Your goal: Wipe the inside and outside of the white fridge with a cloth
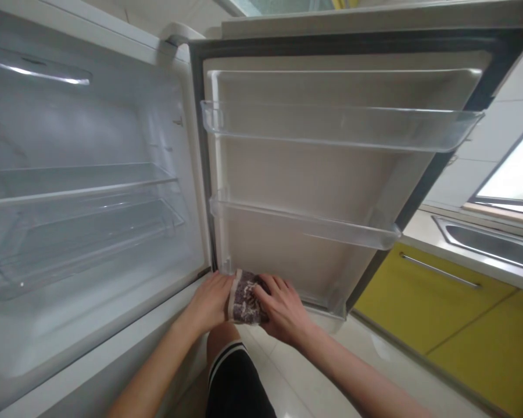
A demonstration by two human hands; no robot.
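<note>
A brown cloth [246, 297] with a whitish pattern and a pale edge is bunched between my two hands, at the low hinge-side corner of the open fridge door [309, 174]. My left hand [211, 299] is closed at the cloth's left edge, its fingertips partly hidden. My right hand [283, 305] grips the cloth from the right, with the thumb lying over it. Just beyond the hands is the door's bottom bin [326, 307], mostly hidden.
Two clear door shelves, an upper one [340, 125] and a lower one [305, 223], cross the door. To the left, the fridge interior [91, 133] holds a glass shelf [78, 188] and a clear drawer [87, 244]. Yellow cabinets [436, 302] and a sink [497, 241] stand right.
</note>
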